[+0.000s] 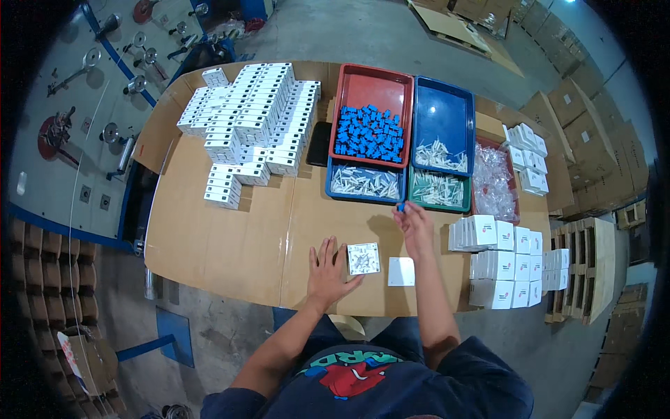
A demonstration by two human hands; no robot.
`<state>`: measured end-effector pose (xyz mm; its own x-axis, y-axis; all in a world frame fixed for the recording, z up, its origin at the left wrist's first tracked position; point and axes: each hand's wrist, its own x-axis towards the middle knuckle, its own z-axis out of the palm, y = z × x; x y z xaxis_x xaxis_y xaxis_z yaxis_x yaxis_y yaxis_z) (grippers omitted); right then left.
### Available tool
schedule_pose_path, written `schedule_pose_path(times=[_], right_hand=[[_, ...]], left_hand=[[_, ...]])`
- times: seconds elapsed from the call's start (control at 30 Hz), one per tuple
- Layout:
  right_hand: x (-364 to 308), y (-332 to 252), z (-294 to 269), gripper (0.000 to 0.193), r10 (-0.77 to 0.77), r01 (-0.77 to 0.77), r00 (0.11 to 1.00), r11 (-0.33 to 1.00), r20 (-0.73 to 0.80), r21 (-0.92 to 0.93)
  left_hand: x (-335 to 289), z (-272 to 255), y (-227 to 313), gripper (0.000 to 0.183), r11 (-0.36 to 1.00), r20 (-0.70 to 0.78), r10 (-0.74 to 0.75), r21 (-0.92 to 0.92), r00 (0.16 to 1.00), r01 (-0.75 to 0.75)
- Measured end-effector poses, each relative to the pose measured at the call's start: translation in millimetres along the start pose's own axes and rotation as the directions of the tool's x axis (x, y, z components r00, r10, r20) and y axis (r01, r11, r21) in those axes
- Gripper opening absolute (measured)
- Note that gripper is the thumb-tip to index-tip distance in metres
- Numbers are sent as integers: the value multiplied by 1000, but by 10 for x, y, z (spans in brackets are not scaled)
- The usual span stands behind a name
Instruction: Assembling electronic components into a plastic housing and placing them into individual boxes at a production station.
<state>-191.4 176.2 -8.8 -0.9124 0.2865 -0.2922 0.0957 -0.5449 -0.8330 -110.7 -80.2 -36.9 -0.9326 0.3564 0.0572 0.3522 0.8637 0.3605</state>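
My right hand [417, 227] pinches a small blue plastic piece [400, 207] in its fingertips, just in front of the trays. My left hand [329, 274] lies flat on the cardboard with fingers spread. Its thumb reaches toward a square white box [363, 258], open on top, with small white and grey parts inside. A flat white square card [401, 272] lies to the right of that box, beside my right forearm. More such blue pieces [368, 134] fill the front part of a red tray [374, 77].
White boxes [241, 129] stand in tall stacks at the left; others [502, 262] are piled at the right. Blue [444, 91] and green trays hold white plugs and small parts. Clear plastic bags [494, 185] fill a red tray. A dark flat object [319, 144] lies beside the trays.
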Motion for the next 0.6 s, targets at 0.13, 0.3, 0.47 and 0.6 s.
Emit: schedule_pose_path(times=[0.13,0.3,0.47,0.6], right_hand=[[-444,98,-95,25,49,-49,999,996,2,74],[-601,85,-264,24,70,-70,997,997,10,41],[-666,-130,-318,23,86,-92,994,990,59,103],[-694,-181,-312,22,86,-98,992,987,98,128]], left_hand=[[7,20,-31,95,1000,-17,-1,0,1000,1],[-4,54,-50,94,1000,-32,-1,7,999,1],[-54,26,-12,93,999,-92,24,-31,996,-27],[-107,29,0,92,1000,-79,14,-23,997,-16]])
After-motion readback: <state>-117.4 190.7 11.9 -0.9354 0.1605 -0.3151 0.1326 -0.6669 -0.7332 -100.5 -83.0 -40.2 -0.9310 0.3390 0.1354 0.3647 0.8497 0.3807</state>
